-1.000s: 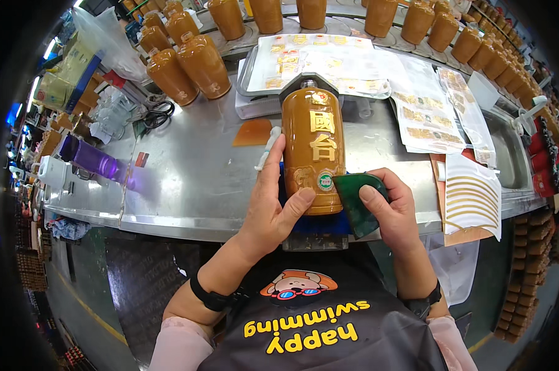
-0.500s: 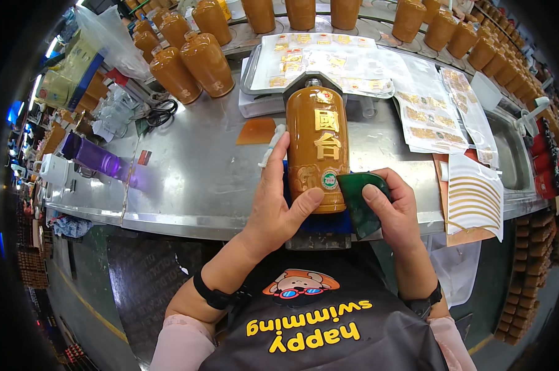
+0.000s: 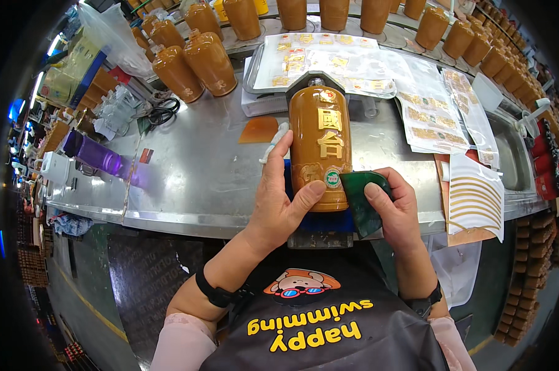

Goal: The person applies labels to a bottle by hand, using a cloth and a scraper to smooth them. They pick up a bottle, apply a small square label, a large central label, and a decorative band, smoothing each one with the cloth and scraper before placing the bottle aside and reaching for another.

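Observation:
A glossy brown bottle (image 3: 304, 133) with raised gold characters lies tilted, neck away from me, in a dark angled holder (image 3: 336, 82) on the steel bench. My left hand (image 3: 278, 201) grips its left side near the base, thumb across the front. A white wrapped piece of cloth (image 3: 274, 143) is at its fingertips. In my right hand (image 3: 395, 207), a dark green scraper (image 3: 361, 201) is pinched between thumb and fingers. Its tip touches the bottle beside a small round green-and-white sticker (image 3: 332, 179). Blue cloth (image 3: 329, 223) shows below the bottle.
Sheets of gold decals (image 3: 428, 114) and a tray (image 3: 253, 77) lie beyond the bottle. Brown bottles (image 3: 211, 65) stand at back left; more line the belt (image 3: 267, 28). An orange scraper (image 3: 258, 130), black scissors (image 3: 163, 111) and purple bottle (image 3: 94, 154) lie left. A sink (image 3: 511, 148) is right.
Bottles on the back belt have moved to the right. My hands, the held bottle and the green scraper stay nearly in place, with only a slight shift.

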### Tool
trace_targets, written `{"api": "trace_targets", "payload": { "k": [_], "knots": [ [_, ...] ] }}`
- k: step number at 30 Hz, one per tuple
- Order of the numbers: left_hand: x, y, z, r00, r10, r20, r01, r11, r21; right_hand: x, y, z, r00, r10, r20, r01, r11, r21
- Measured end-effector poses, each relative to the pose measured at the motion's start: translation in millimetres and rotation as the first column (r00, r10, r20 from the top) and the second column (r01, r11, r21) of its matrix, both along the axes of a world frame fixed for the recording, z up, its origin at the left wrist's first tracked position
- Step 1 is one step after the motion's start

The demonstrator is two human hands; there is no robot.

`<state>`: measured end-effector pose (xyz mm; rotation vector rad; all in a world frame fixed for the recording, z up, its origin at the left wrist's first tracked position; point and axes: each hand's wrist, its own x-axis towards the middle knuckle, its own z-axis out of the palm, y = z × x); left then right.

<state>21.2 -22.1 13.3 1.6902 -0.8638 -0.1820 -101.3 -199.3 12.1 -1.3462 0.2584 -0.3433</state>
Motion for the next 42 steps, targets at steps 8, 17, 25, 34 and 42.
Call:
{"api": "trace_targets", "payload": {
  "k": [8,17,25,34,42],
  "knots": [
    [9,10,-6,0.991,-0.135,-0.011,0.134,0.988,-0.076,-1,-2,-4,1.000,-0.006,-0.014,0.006,1.000,-0.022],
    [14,16,-8,0.980,-0.120,-0.161,0.096,0.985,-0.146,-4,-5,-2,1.000,-0.023,0.002,0.023,0.996,0.083],
    [23,18,18,0.673,-0.225,-0.704,0.008,0.955,-0.297,-5,-10,-5,1.000,-0.017,0.025,0.013,0.985,0.171],
    [31,25,18,0.630,-0.159,-0.760,-0.007,0.977,-0.211,-7,-11,-2,0.998,-0.053,0.030,0.048,0.988,0.148],
    [22,24,2,0.992,0.124,0.003,-0.121,0.961,0.249,-3,-12,-2,0.998,-0.046,0.040,0.041,0.992,0.116]
  ]
}}
